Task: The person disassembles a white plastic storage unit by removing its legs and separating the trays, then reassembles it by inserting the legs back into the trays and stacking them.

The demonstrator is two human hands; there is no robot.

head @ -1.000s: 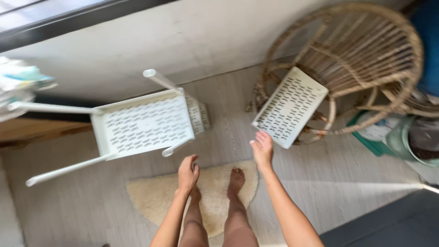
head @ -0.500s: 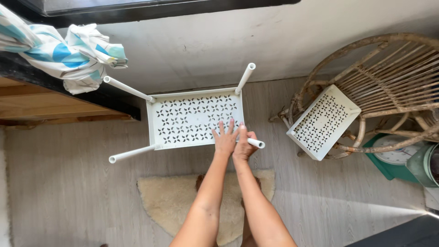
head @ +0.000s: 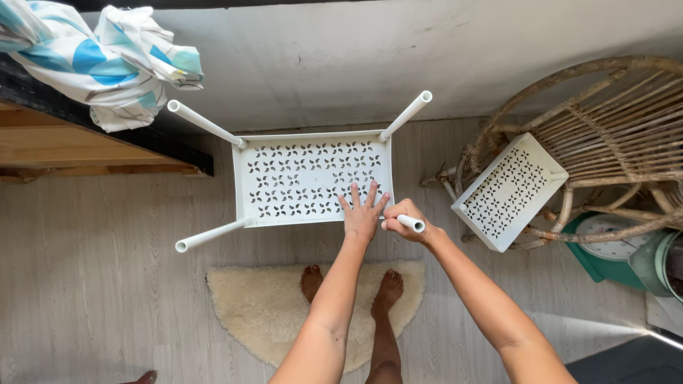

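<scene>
White plastic tube leg (head: 410, 223) sits clenched in the right hand (head: 404, 217) at the near right corner of an upturned perforated shelf tray (head: 313, 178), while the left hand (head: 361, 213) presses flat, fingers spread, on the tray's underside. A second tray (head: 509, 190) leans against a rattan chair (head: 605, 135); bare feet stand on a cream rug (head: 263, 306).

White perforated shelf (head: 313, 178), cream rug (head: 270, 313), blue-patterned cloth (head: 107, 57)

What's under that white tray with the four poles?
Under the white perforated tray, pale wood-look floor shows around it and through its cut-outs. The left hand presses flat on it; the right hand grips one pole.
</scene>
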